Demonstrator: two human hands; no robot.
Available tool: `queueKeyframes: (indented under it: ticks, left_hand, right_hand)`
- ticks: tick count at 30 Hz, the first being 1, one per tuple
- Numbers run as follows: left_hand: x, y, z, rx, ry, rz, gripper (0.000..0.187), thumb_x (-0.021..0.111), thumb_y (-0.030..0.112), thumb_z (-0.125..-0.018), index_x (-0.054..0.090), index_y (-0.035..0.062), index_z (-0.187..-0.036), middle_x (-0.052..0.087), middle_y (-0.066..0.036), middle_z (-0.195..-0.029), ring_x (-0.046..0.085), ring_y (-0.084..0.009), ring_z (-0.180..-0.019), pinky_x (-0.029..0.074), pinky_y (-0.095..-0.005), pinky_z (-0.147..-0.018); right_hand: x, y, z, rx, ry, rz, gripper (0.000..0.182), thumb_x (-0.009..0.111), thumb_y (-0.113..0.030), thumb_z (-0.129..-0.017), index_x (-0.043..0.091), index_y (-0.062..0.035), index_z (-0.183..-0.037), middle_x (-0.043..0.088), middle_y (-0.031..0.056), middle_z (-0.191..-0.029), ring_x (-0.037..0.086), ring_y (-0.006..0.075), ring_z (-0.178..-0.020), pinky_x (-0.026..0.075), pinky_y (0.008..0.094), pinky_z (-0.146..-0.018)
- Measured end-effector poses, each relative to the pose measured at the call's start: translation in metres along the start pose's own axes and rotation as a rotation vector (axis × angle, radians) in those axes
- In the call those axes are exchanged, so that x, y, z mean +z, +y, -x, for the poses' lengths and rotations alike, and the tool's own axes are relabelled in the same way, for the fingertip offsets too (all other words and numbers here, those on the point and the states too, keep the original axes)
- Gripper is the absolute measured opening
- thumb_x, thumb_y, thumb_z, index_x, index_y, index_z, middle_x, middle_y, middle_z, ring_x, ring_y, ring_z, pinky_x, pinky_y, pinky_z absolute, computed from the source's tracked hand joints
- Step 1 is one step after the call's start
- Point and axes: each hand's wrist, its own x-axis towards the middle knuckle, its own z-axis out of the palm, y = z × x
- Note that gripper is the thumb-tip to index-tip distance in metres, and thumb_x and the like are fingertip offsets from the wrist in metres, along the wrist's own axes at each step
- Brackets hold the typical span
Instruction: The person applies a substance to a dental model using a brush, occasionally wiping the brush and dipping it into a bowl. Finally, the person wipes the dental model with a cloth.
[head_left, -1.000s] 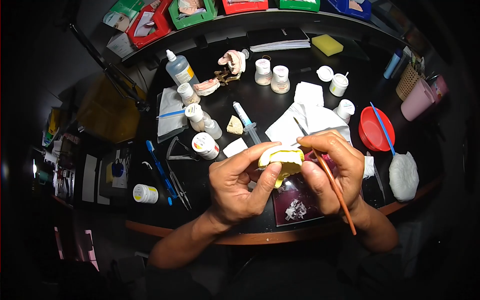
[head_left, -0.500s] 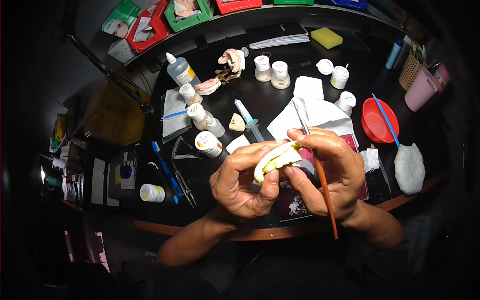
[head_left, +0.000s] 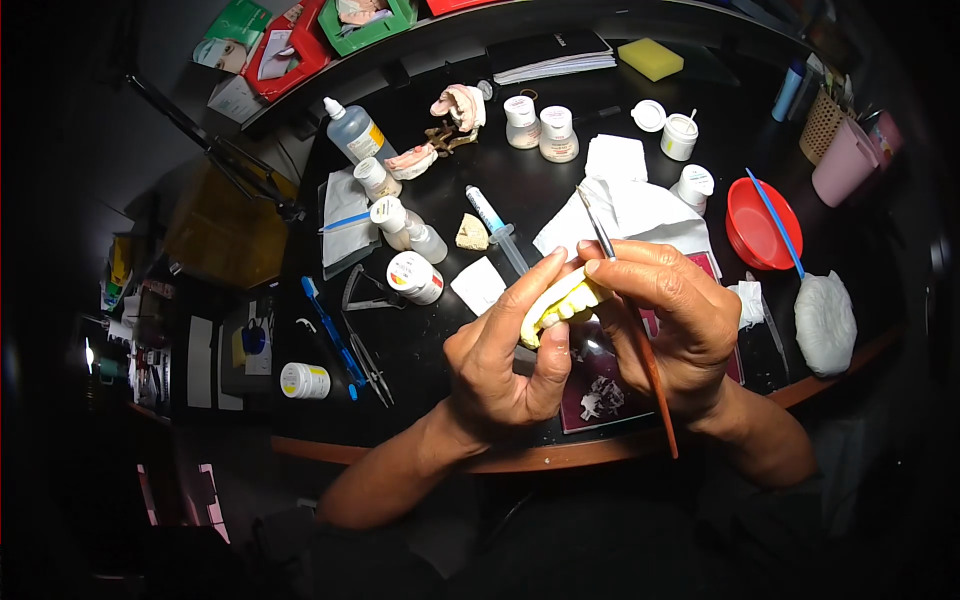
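Observation:
Between my two hands is a yellow dental model [head_left: 563, 306] with a row of teeth along its curved edge. My left hand [head_left: 508, 355] grips its left end between thumb and fingers. At its right end, the fingertips of my right hand [head_left: 682, 325] touch the model. That same hand also holds a thin brush [head_left: 648, 365] with a reddish-brown wooden handle, its tip pointing up and away. Below the hands, white scraps [head_left: 602, 398] lie on a dark red board [head_left: 580, 412]. White tissues [head_left: 640, 208] are spread just beyond the brush tip.
A syringe [head_left: 492, 222], a beige chunk [head_left: 472, 232] and several white-lidded jars [head_left: 414, 277] stand or lie to the left. A pink-gummed jaw model [head_left: 462, 106] sits farther back. To the right are a red bowl [head_left: 752, 238] and a white padded bundle [head_left: 826, 325]. A blue toothbrush [head_left: 333, 335] lies left.
Both hands have shifted slightly right and up with the model, which is turned so that more of its teeth show. The brush remains in my right hand.

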Motion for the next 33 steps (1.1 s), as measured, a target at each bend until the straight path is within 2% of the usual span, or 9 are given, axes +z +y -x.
queueKeyframes:
  ticks: [9, 12, 17, 18, 21, 23, 26, 28, 33]
  left_hand:
    - [0.002, -0.007, 0.005, 0.067, -0.025, -0.073, 0.045, 0.058, 0.010, -0.101, 0.055, -0.0171, -0.136, 0.071, -0.030, -0.121, 0.078, -0.0313, -0.100, 0.063, -0.0343, -0.084]
    - [0.003, -0.007, 0.005, 0.066, -0.009, -0.081, 0.042, 0.057, 0.010, -0.102, 0.056, -0.0164, -0.135, 0.072, -0.029, -0.120, 0.079, -0.0297, -0.096, 0.063, -0.0335, -0.082]
    - [0.003, -0.009, 0.004, 0.048, 0.052, -0.056, 0.045, 0.057, 0.014, -0.105, 0.052, -0.0151, -0.139, 0.071, -0.028, -0.124, 0.078, -0.0296, -0.099, 0.062, -0.0338, -0.084]
    - [0.004, -0.010, 0.004, 0.050, 0.070, -0.039, 0.045, 0.056, 0.015, -0.106, 0.051, -0.0148, -0.139, 0.071, -0.028, -0.125, 0.078, -0.0297, -0.100, 0.062, -0.0338, -0.085]
    - [0.002, -0.002, 0.002, 0.018, 0.056, -0.074, 0.048, 0.052, 0.021, -0.109, 0.049, -0.0153, -0.140, 0.071, -0.027, -0.124, 0.075, -0.0293, -0.107, 0.060, -0.0350, -0.091]
    - [0.002, 0.002, 0.002, -0.002, 0.052, -0.100, 0.050, 0.050, 0.025, -0.110, 0.049, -0.0158, -0.140, 0.072, -0.026, -0.121, 0.074, -0.0284, -0.108, 0.060, -0.0353, -0.093]
    - [0.003, 0.003, 0.004, -0.008, 0.060, -0.115, 0.054, 0.052, 0.029, -0.110, 0.049, -0.0159, -0.140, 0.072, -0.025, -0.121, 0.074, -0.0279, -0.108, 0.060, -0.0348, -0.093]
    - [0.005, 0.000, 0.003, 0.008, 0.071, -0.113, 0.057, 0.054, 0.032, -0.110, 0.049, -0.0158, -0.140, 0.073, -0.025, -0.120, 0.074, -0.0275, -0.108, 0.060, -0.0345, -0.092]
    - [0.004, 0.002, 0.005, -0.012, 0.059, -0.121, 0.045, 0.057, 0.019, -0.107, 0.054, -0.0148, -0.137, 0.070, -0.027, -0.127, 0.078, -0.0316, -0.099, 0.063, -0.0353, -0.083]
  right_hand:
    - [0.000, 0.004, -0.002, -0.030, -0.051, -0.008, 0.027, 0.078, 0.011, -0.082, 0.075, 0.0027, -0.107, 0.077, 0.0189, -0.102, 0.078, 0.0273, -0.090, 0.062, 0.0316, -0.073]
    - [0.001, 0.004, 0.001, 0.046, -0.053, -0.022, 0.029, 0.082, 0.007, -0.079, 0.075, 0.0021, -0.107, 0.077, 0.0181, -0.101, 0.076, 0.0288, -0.093, 0.061, 0.0343, -0.077]
    - [-0.014, -0.006, -0.006, -0.064, -0.017, 0.057, 0.025, 0.077, 0.000, -0.081, 0.070, 0.0049, -0.105, 0.075, 0.0140, -0.095, 0.070, 0.0289, -0.099, 0.056, 0.0390, -0.086]
    - [-0.018, -0.010, -0.003, -0.038, -0.003, 0.019, 0.025, 0.072, -0.001, -0.083, 0.068, 0.0055, -0.107, 0.074, 0.0154, -0.095, 0.070, 0.0296, -0.101, 0.056, 0.0398, -0.088]
    - [-0.010, -0.035, 0.013, 0.379, 0.078, -0.481, 0.027, 0.060, -0.002, -0.089, 0.063, 0.0073, -0.114, 0.072, 0.0197, -0.096, 0.069, 0.0317, -0.108, 0.057, 0.0422, -0.094]
    - [-0.010, -0.034, 0.014, 0.256, 0.027, -0.443, 0.031, 0.060, -0.001, -0.086, 0.063, 0.0081, -0.116, 0.071, 0.0236, -0.101, 0.071, 0.0323, -0.106, 0.058, 0.0424, -0.093]
    - [-0.014, -0.025, 0.002, 0.004, -0.085, -0.243, 0.029, 0.066, 0.003, -0.077, 0.070, 0.0043, -0.106, 0.074, 0.0160, -0.093, 0.072, 0.0341, -0.103, 0.058, 0.0411, -0.090]
    - [-0.013, -0.025, 0.000, -0.019, -0.104, -0.225, 0.027, 0.069, 0.005, -0.074, 0.072, 0.0025, -0.101, 0.074, 0.0128, -0.088, 0.072, 0.0354, -0.104, 0.058, 0.0409, -0.090]
    - [-0.007, -0.021, 0.003, -0.007, -0.048, -0.261, 0.023, 0.073, 0.008, -0.070, 0.069, 0.0000, -0.091, 0.069, 0.0092, -0.080, 0.073, 0.0396, -0.104, 0.059, 0.0422, -0.087]
